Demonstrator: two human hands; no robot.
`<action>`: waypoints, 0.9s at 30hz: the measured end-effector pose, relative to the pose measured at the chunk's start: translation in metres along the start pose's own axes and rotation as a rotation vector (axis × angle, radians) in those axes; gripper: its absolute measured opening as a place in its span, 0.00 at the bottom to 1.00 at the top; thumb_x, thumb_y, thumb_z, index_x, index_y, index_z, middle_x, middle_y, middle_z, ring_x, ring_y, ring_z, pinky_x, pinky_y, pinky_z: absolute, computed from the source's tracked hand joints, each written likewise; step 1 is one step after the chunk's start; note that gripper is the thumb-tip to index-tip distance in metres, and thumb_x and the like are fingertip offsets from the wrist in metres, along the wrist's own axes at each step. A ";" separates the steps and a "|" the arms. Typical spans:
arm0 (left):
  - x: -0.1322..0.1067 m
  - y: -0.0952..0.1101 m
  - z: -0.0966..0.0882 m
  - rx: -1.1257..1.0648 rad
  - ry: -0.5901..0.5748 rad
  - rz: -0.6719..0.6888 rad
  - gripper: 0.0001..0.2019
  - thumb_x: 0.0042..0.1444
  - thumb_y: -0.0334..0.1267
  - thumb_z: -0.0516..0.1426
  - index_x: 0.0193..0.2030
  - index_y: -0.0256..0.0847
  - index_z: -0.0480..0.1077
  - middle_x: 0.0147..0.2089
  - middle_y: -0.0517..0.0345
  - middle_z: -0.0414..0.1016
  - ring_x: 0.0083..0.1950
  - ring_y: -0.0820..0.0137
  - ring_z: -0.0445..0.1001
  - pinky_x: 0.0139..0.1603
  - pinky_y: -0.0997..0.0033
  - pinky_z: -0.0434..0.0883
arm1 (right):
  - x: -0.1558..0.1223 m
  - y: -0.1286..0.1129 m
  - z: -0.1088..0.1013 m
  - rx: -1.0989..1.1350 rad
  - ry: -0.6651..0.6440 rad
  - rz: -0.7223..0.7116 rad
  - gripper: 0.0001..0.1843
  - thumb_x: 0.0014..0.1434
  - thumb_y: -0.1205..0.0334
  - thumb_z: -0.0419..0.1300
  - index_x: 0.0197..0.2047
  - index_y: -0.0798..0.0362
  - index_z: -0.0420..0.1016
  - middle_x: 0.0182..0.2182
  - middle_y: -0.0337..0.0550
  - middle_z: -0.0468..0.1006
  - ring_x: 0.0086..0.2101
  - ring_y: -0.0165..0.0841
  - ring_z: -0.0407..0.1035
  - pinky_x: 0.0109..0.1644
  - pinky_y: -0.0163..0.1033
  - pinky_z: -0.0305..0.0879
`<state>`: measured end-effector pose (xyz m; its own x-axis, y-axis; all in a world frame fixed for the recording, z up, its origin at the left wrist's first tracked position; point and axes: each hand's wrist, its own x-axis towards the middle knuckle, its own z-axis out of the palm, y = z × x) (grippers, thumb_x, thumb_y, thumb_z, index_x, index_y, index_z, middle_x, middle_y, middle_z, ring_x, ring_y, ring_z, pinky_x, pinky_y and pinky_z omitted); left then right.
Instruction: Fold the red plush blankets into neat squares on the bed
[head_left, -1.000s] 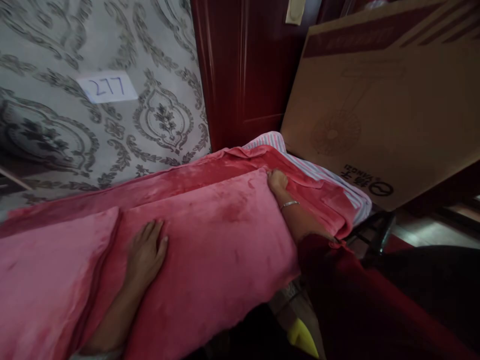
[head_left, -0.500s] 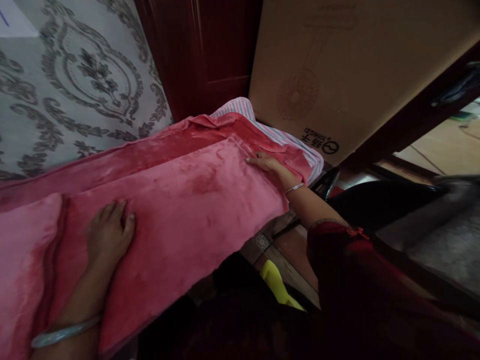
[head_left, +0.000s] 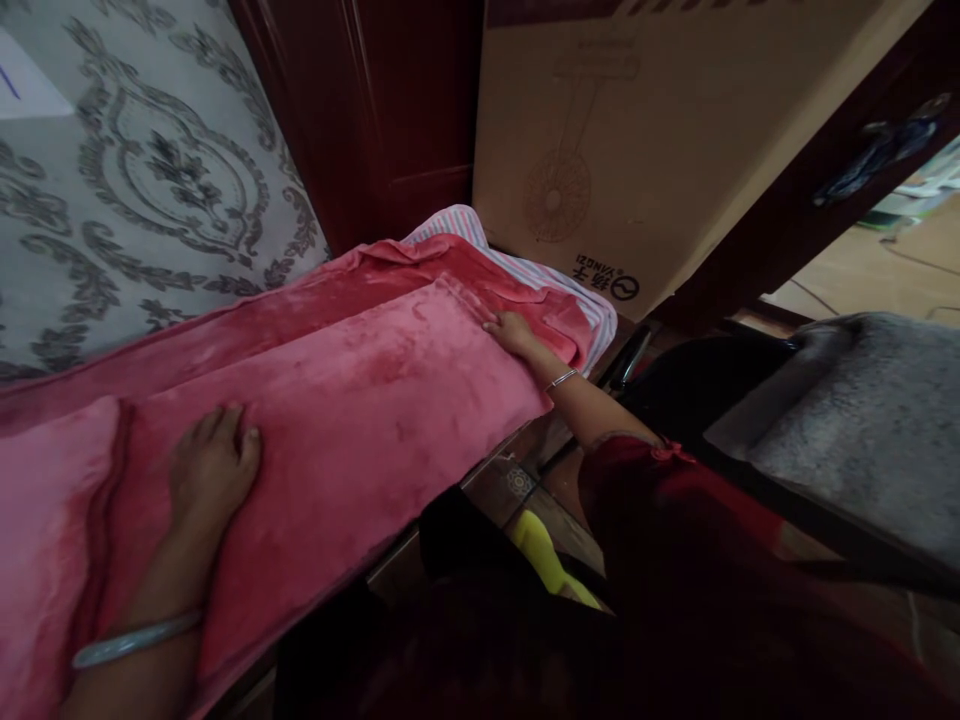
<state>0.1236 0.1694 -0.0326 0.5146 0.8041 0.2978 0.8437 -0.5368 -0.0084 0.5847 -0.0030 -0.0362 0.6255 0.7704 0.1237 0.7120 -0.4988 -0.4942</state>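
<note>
A pink-red plush blanket lies in folded layers along a long, narrow surface. My left hand rests flat on its upper layer, palm down with fingers stretched and the thumb apart. A thick folded edge of the blanket runs just left of that hand. At the blanket's far right end, my right hand is closed on the edge of the top layer; its fingertips are partly hidden. Beneath the blanket's far end, a striped cloth sticks out.
A large cardboard box stands behind the far end, beside a dark red wooden panel. Patterned wallpaper borders the left side. On the right is a grey fluffy cover. Something yellow shows low near the floor.
The view has shifted slightly, so the box, blanket end and right arm appear further left. Both hands keep nearly the same places on the blanket.
</note>
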 end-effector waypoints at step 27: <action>0.002 0.000 -0.002 0.026 -0.013 0.014 0.33 0.66 0.47 0.39 0.68 0.27 0.64 0.68 0.38 0.70 0.67 0.55 0.68 0.69 0.53 0.64 | -0.125 0.072 -0.007 0.661 0.071 -0.026 0.35 0.57 0.46 0.65 0.64 0.52 0.71 0.57 0.50 0.77 0.53 0.44 0.72 0.62 0.51 0.66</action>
<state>0.1243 0.1701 -0.0305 0.5278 0.8000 0.2855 0.8401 -0.5411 -0.0369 0.5601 -0.1383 -0.0811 0.6462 0.7397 0.1877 0.3957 -0.1145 -0.9112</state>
